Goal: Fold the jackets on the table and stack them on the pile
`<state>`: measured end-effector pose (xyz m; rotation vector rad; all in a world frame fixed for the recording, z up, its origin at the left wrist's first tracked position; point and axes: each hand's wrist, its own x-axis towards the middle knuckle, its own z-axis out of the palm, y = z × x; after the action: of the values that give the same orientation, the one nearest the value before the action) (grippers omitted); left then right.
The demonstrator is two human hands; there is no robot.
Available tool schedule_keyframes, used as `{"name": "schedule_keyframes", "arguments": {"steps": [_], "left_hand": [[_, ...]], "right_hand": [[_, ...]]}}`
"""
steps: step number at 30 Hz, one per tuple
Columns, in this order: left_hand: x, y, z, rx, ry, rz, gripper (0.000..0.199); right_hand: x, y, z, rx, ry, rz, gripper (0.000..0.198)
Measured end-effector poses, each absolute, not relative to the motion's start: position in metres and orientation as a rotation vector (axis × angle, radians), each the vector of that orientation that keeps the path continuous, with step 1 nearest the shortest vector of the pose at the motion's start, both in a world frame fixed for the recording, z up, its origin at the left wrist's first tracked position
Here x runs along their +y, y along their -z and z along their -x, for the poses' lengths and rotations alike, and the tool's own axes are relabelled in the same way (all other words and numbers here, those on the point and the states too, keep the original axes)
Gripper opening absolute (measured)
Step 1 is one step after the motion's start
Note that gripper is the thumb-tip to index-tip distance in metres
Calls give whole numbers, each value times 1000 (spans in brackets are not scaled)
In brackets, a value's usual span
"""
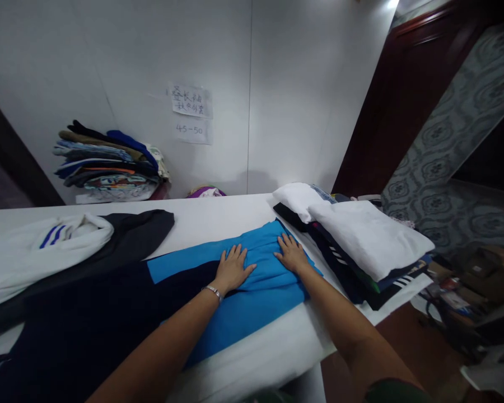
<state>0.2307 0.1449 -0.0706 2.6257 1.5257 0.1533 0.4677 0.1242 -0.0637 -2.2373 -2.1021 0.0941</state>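
Observation:
A bright blue and dark navy garment [256, 313] lies spread across the white table, its blue part bunched in soft creases in front of me. My left hand [234, 270] rests on the blue cloth, fingers spread, with a bracelet [212, 291] at the wrist. Near the garment's right end, my right hand [292, 253] lies flat on the fabric with its fingers apart. The navy part [92, 313] stretches to the left, and a dark grey garment and a white garment [46, 254] with blue stripes lie beyond it.
A stack of folded clothes [369, 238], white on top, sits at the table's right end. Another folded pile [109, 165] stands at the back left. Handwritten paper signs [192, 101] hang on the pale wall. Boxes [483, 280] stand on the right, past the table [218, 212].

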Motion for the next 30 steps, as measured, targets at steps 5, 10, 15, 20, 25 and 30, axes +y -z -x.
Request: {"name": "schedule_keyframes", "arguments": {"steps": [5, 10, 15, 20, 25, 30], "left_hand": [[145, 75, -231, 1512, -210, -2651, 74], [144, 78, -231, 1499, -252, -2701, 71], [142, 77, -230, 1481, -285, -2688, 69], [139, 76, -228, 1437, -316, -2667, 64], [139, 76, -229, 1439, -297, -2633, 66], [138, 77, -231, 1441, -296, -2613, 68]], "right_hand": [[123, 63, -471, -2106, -187, 2253, 69], [148, 24, -461, -2092, -155, 2201, 61], [167, 28, -456, -2140, -38, 2087, 62], [162, 68, -466, -2093, -169, 2274, 68], [164, 70, -465, -2063, -205, 2229, 66], [164, 42, -482, -2071, -312, 2163, 59]]}}
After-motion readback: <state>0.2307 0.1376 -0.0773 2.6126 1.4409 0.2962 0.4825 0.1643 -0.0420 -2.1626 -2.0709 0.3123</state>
